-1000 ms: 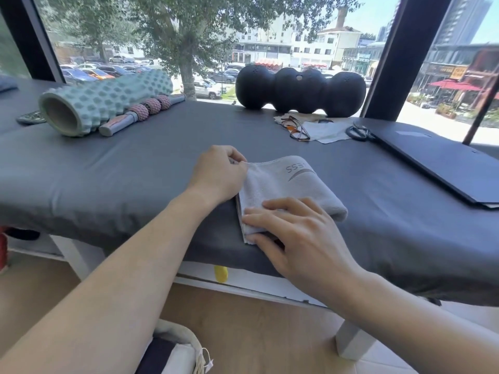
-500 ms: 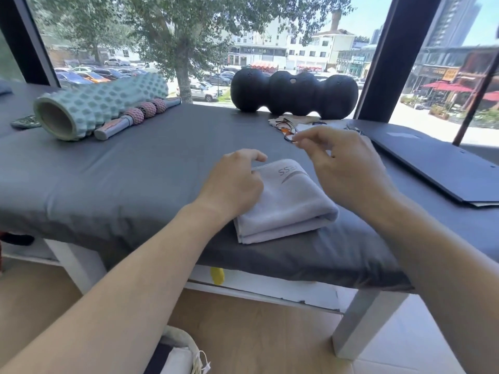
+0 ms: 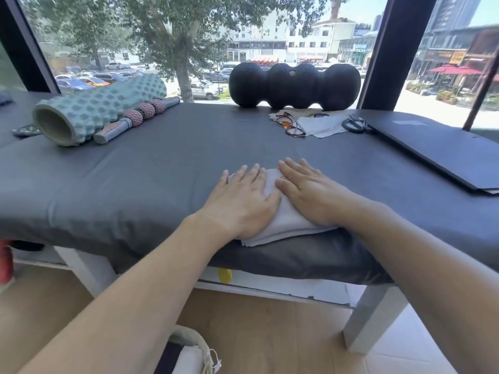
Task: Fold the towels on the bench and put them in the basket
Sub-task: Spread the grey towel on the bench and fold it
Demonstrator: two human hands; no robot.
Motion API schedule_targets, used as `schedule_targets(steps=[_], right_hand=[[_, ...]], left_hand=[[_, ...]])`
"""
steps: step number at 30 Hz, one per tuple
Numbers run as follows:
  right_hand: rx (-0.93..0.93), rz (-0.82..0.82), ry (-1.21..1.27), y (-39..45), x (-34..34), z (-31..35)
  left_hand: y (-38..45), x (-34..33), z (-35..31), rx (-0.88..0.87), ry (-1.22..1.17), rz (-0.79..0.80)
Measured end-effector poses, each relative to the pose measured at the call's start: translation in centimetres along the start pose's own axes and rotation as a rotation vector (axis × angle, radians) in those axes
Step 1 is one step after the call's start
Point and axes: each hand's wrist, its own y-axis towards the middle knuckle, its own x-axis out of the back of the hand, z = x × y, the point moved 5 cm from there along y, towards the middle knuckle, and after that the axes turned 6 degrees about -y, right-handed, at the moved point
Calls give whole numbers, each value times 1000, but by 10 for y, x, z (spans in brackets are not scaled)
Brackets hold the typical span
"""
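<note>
Foam roller: the green knobbed foam roller (image 3: 100, 109) lies far left of the fingers, with a massage stick (image 3: 137, 118) beside it.
Left hand: the left hand (image 3: 243, 199) lies flat on the left part of the towel, fingers straight and a little apart. Half a second ago it was curled at the edge.
Towel: the folded grey towel (image 3: 283, 225) lies under both palms, near the front edge of the bench (image 3: 135, 184).
Right hand: the right hand (image 3: 307, 193) was lifted above the towel before; now it presses down, fingers straight and close together.
Glasses: glasses (image 3: 290, 125) and scissors (image 3: 353, 124) lie beyond the fingertips.
Meaning: I judge the folding is finished and the hands only flatten it.
Basket: the basket (image 3: 189, 344) is below the wrists on the floor; carrying the towel there seems the next step.
</note>
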Motion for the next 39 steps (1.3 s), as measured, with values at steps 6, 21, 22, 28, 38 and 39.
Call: schedule_targets(steps=[6,21,22,28,38,39], right_hand=[[-12,-5,-34,-3,-3,-1],[-309,-28,77,-57,38,-19],[-292,-22,100,-57,39,-18],[-213,-298,695,-56,58,-29],[-89,-116,1354,-36,42,-35],[-93,-96,1329,-34,40,-34]], left_hand=[[-3,2,3,49,-46,5],[-13,1,8,103,-177,-114],[-13,2,9,102,-178,-116],[-14,25,14,145,-358,-171],[-4,24,15,39,-1434,-11],[-2,22,16,41,-1462,-33]])
